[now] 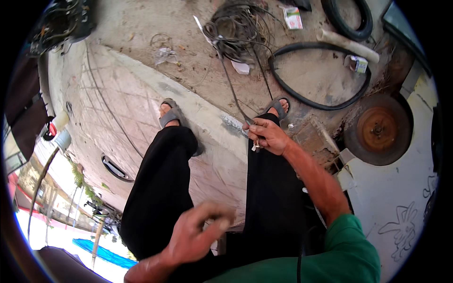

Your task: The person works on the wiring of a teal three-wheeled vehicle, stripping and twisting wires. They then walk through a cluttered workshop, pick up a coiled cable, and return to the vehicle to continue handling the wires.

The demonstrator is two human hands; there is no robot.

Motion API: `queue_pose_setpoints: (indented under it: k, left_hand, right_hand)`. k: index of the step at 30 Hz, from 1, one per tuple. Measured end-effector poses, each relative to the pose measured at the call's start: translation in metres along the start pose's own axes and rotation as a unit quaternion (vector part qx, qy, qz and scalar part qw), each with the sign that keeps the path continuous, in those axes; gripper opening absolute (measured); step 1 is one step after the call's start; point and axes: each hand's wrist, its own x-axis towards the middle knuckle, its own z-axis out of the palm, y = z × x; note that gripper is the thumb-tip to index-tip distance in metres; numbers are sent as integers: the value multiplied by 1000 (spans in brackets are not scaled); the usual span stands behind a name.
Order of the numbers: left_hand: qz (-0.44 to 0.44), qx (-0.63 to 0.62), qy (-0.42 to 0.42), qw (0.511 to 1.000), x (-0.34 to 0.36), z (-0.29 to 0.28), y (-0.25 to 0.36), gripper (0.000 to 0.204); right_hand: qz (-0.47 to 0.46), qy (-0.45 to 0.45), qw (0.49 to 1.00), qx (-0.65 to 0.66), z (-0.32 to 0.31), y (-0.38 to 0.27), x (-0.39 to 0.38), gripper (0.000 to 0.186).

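Blue sheeting [104, 253] is showing at lower left. Next, a black-rimmed oval piece [116, 170] is lying on the pinkish floor [137, 106], a thin dark line [113, 113] running near it. Grey left sandal [174, 113] is resting on that same floor.

Left hand [196, 231], blurred, is hovering above the lap; fingers are curling loosely, a gap showing between thumb and forefinger, and it is gripping nothing visible.

Beyond the feet, a tangled coil of cable [231, 30] is lying on dusty ground. From it a dark cable [231, 87] is running down to the right hand [266, 134], which is pinching it between thumb and fingers in front of the right leg. A pale connector [256, 147] is hanging just below those fingers.

Farther right: a black rubber loop [325, 106] is lying flat, a pale pipe [351, 46] is crossing its upper edge, and a rusty-hubbed wheel [377, 129] is resting beside a white panel [373, 193].
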Motion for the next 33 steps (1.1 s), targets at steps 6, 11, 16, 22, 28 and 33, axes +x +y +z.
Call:
queue_pose_setpoints:
  k: [6, 11, 16, 22, 28, 33]
  left_hand:
    - [56, -100, 93, 989, 15, 3, -5, 29]
    - [104, -177, 140, 969, 15, -1, -6, 32]
    - [132, -235, 91, 959, 15, 1, -18, 33]
    - [104, -326, 72, 937, 25, 16, -34, 28]
    - [93, -359, 74, 926, 30, 16, -51, 24]
    - [81, -441, 25, 894, 20, 5, -45, 20]
  right_hand:
    - [-79, -1, 997, 27, 147, -55, -75, 27]
    - [-102, 8, 994, -41, 193, -59, -120, 27]
    - [-93, 58, 980, -164, 203, -61, -125, 23]
    - [-46, 82, 965, -245, 200, -46, -119, 21]
    - [-30, 109, 948, -297, 213, -37, -121, 18]
    - [-35, 98, 952, -289, 221, -42, -125, 17]
